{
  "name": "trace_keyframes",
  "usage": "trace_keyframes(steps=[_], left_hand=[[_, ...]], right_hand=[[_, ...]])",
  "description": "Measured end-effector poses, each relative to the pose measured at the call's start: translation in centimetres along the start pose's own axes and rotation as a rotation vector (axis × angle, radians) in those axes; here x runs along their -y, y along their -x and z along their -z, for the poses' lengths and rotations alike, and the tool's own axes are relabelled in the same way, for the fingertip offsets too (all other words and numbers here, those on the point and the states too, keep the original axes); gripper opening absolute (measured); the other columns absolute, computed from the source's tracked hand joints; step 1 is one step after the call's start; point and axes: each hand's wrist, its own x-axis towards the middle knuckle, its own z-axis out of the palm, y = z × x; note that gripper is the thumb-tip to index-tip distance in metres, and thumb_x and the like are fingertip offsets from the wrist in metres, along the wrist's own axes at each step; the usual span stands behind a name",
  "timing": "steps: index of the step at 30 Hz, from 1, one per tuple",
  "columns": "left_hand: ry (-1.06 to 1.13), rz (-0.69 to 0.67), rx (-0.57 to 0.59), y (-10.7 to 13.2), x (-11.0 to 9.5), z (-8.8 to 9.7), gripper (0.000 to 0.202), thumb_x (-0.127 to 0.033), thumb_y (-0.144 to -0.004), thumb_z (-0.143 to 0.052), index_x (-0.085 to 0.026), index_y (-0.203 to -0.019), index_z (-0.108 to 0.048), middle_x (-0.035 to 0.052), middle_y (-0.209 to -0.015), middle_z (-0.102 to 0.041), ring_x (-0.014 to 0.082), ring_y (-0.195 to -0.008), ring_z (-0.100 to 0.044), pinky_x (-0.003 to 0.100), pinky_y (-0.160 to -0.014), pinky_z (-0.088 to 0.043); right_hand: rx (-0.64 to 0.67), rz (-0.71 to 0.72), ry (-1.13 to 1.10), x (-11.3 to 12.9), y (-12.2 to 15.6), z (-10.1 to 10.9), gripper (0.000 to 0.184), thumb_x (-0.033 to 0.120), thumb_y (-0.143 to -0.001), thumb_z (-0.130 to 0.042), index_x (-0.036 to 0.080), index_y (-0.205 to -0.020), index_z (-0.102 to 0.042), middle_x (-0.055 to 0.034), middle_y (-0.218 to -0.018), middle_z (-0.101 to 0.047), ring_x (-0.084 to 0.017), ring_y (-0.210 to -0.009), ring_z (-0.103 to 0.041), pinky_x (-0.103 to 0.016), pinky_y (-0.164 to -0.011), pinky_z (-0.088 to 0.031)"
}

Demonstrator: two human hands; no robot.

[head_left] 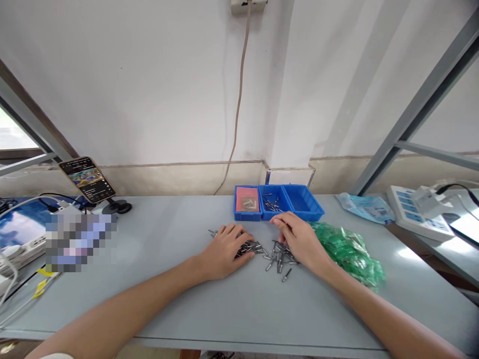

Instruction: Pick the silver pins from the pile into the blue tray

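My left hand [225,253] lies palm down over a pile of slim metal pins [258,248], its fingers spread and its thumb apart along the near side. Part of that pile is hidden under the palm. A second heap of pins [280,254] lies to the right, below my right hand [301,243]. That hand is closed, with thumb and forefinger brought together just above the heap; what they hold, if anything, is hidden. Behind both hands stands a blue divided bin [247,217]. Several pins lie in its middle compartment, and a pink card with a small clear bag in the left one.
Crumpled green plastic bags [352,252] lie right of my right hand. Farther right are a blue-white packet [366,208] and a power strip [419,212]. A phone on a stand [88,179], cables and another power strip [28,254] occupy the left side.
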Motion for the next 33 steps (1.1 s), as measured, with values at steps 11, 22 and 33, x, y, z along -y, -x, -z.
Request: trace_keyframes(steps=[11,22,33], left_hand=[[0.003,-0.002,0.001,0.0,0.1,-0.1,0.028,-0.046,-0.109,-0.052,-0.026,-0.128,-0.06,0.0074,-0.122,-0.062,0.0266,-0.106,-0.055,0.043,-0.091,-0.043],[0.007,-0.003,0.001,0.0,0.0,0.0,0.028,-0.045,-0.109,-0.052,-0.025,-0.128,-0.061,0.0073,-0.123,-0.062,0.026,-0.106,-0.055,0.043,-0.093,-0.043],[0.003,-0.007,-0.012,0.1,0.2,-0.2,0.029,-0.046,-0.109,-0.053,-0.026,-0.128,-0.061,0.0074,-0.122,-0.062,0.0262,-0.106,-0.055,0.042,-0.093,-0.044]], right_hand=[[-0.012,-0.121,-0.301,-0.4,-0.4,-0.1,0.044,0.06,-0.101,-0.054,0.022,-0.104,-0.075,-0.0015,-0.074,-0.062,-0.02,-0.067,-0.061,-0.03,-0.059,-0.045],[-0.111,-0.172,-0.383,0.7,-0.5,0.7,0.043,0.06,-0.092,-0.069,0.021,-0.102,-0.083,-0.0076,-0.09,-0.076,-0.02,-0.073,-0.063,-0.035,-0.074,-0.053],[-0.039,-0.221,-0.548,1.4,-0.3,0.7,0.036,0.048,-0.085,-0.08,0.024,-0.113,-0.081,-0.0082,-0.105,-0.081,-0.025,-0.095,-0.076,-0.042,-0.092,-0.061]])
